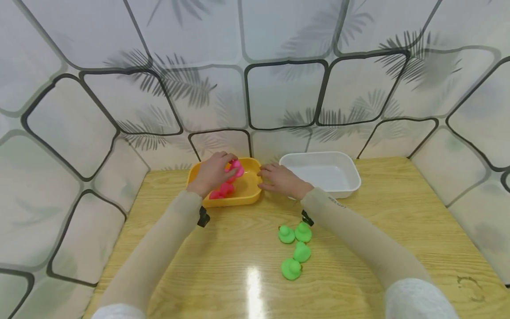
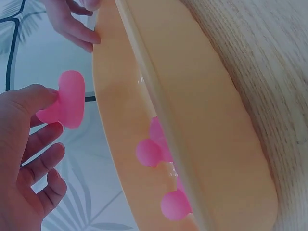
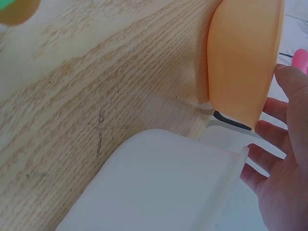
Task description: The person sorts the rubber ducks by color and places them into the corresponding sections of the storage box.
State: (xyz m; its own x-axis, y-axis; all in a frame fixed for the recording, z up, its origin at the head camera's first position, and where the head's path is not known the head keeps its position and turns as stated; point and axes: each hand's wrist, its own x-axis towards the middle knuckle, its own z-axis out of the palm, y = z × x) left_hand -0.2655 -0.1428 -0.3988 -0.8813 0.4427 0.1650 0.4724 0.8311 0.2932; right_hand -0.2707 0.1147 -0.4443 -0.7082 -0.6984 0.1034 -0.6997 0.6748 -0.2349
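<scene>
While the left hand (image 1: 211, 172) pinches a pink rubber duck (image 1: 237, 169) between thumb and fingertips just above the yellow tub (image 1: 249, 198), the right hand (image 1: 280, 179) rests with relaxed, nearly straight fingers against the tub's near-side rim, gripping nothing. This looks like the placing step: the duck hangs over the tub's far corner, ahead of the left palm, with more pink ducks (image 1: 222, 191) lying in the tub below the wrist. Letting go would call for lowering slightly and opening the fingers. In the left wrist view the held duck's long axis runs roughly across the fingertips, its rounded head pointing away from the palm. Four green ducks (image 1: 295, 250) sit behind the right wrist; a white tub (image 1: 350, 177) stands just beyond that hand.
</scene>
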